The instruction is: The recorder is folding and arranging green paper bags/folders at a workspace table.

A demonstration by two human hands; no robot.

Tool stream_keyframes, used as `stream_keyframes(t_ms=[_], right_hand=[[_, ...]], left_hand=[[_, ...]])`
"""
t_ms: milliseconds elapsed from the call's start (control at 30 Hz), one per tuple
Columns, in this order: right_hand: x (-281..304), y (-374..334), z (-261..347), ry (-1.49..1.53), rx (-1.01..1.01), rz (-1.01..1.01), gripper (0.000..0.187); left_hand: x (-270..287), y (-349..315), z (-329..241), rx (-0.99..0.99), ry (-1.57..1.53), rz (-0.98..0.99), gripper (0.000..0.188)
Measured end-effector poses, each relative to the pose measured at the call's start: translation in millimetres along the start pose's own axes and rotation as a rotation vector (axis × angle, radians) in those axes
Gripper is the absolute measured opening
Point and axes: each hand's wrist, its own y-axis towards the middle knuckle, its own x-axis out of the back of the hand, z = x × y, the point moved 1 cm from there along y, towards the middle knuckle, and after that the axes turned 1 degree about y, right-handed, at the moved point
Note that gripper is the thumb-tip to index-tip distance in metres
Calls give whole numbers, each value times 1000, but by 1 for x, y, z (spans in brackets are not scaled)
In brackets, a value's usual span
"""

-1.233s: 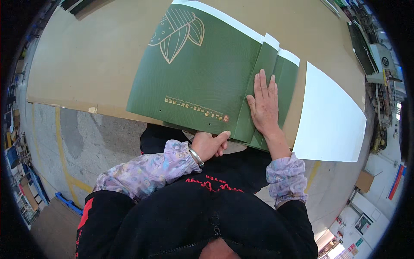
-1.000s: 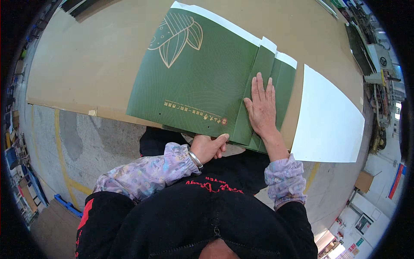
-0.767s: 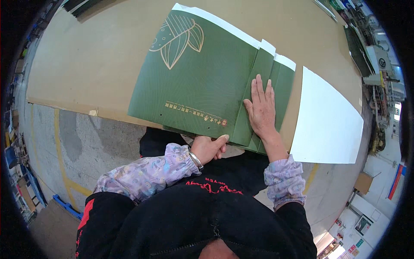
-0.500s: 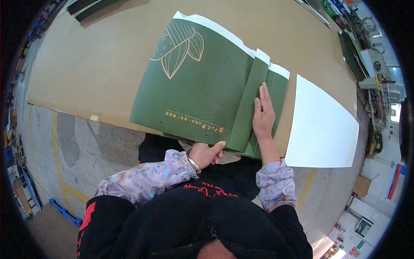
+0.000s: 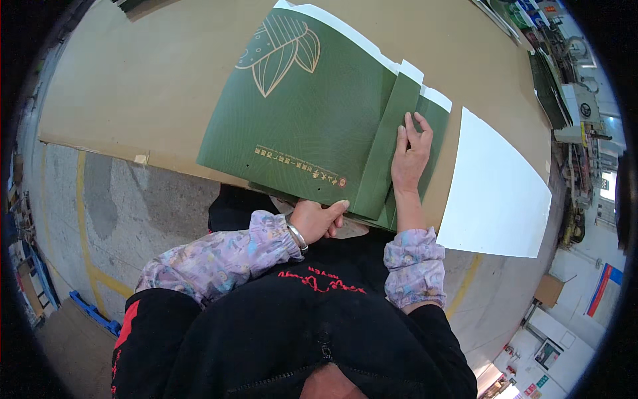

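Note:
A flat green paper bag (image 5: pixel 299 120) with gold line flowers and small gold print lies in front of me, its far edge showing white. Two small holes sit close to its near edge. Along its right side runs a folded gusset strip (image 5: pixel 389 133). My left hand (image 5: pixel 319 218) pinches the bag's near edge, thumb on top and fingers underneath, partly hidden. On the gusset rests my right hand (image 5: pixel 412 156), its fingers slightly bent and apart, pressing on the paper without gripping it.
The bag lies on a brown board-covered table (image 5: pixel 126 86). Right of it is a white sheet (image 5: pixel 495 189), reaching over the near edge. Dark green stacks (image 5: pixel 551 90) stand at the far right, with another piece at the far left.
My right hand has shifted slightly on the gusset, and its fingers have bent and spread a little. The left hand keeps its pinch on the near edge. The whole view has tilted slightly.

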Motion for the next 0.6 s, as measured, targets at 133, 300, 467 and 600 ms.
stream_keyframes(t_ms=[133, 300, 467, 600], right_hand=[[2, 1, -9, -44, 18, 10, 31], [8, 2, -9, -46, 27, 2, 31], [2, 0, -6, -40, 41, -6, 32], [3, 1, -2, -49, 36, 16, 33]], left_hand=[[9, -16, -24, 175, 96, 453, 50], [24, -46, -91, -694, 772, 253, 39], [44, 27, -75, -947, 1508, -387, 71], [46, 43, -56, -824, 1578, -389, 79]])
